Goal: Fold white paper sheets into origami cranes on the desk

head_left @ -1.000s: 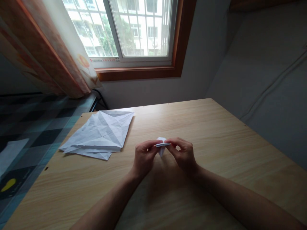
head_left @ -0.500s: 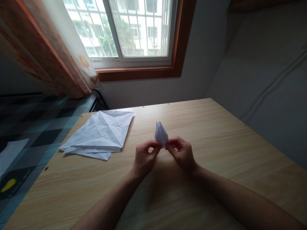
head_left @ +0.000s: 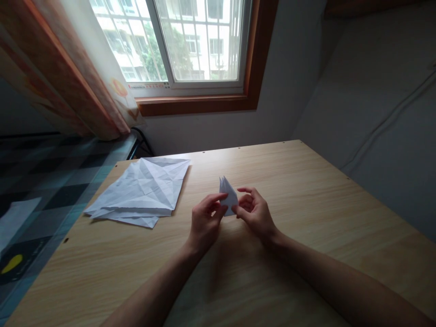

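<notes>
A small piece of folded white paper, pointed at the top with split tips, is held up over the middle of the wooden table. At its left edge, my left hand pinches it between thumb and fingers. The thumb of my right hand presses on the lower right corner, with the index finger lifted and the other fingers curled behind; their contact with the paper is partly hidden.
Several creased sheets of white paper lie stacked at the table's left. Beyond the left edge is a surface with a checked cloth. A window and an orange curtain are behind the table.
The folded paper has turned and tilted slightly. My left index finger has moved up its side, and my right fingers have spread from their pinch.
</notes>
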{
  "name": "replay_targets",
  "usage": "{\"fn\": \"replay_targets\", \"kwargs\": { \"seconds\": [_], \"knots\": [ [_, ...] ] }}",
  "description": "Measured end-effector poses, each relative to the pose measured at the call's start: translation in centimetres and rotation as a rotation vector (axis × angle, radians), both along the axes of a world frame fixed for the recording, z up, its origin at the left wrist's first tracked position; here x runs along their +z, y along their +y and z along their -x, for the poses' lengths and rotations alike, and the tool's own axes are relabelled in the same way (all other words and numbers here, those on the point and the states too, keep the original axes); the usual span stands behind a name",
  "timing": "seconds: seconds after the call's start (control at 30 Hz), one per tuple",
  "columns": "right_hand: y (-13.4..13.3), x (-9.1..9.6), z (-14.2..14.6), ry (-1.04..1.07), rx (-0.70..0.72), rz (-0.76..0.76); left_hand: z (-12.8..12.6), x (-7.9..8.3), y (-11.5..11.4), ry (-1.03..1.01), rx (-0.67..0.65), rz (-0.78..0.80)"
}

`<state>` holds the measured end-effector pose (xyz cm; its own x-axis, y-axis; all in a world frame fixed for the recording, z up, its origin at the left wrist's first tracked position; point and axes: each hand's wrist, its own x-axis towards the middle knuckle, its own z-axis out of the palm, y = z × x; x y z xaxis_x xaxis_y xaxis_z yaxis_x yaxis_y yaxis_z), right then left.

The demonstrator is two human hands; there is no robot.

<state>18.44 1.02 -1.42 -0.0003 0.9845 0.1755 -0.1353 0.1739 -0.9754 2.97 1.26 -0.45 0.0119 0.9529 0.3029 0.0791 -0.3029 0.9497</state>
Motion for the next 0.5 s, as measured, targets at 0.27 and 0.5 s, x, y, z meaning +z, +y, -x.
{"fn": "replay_targets", "kwargs": {
  "seconds": [0.27,0.5],
  "knots": [
    [-0.1,0.3,-0.2,-0.120,-0.089,0.020,-0.2,-0.5,0.2,-0.061,-0.034,-0.008],
    [-1.0,0.8,-0.2,-0.364,-0.213,-0.196,0.1,0.0,0.1,0.153,-0.167,-0.025]
  ]
}}
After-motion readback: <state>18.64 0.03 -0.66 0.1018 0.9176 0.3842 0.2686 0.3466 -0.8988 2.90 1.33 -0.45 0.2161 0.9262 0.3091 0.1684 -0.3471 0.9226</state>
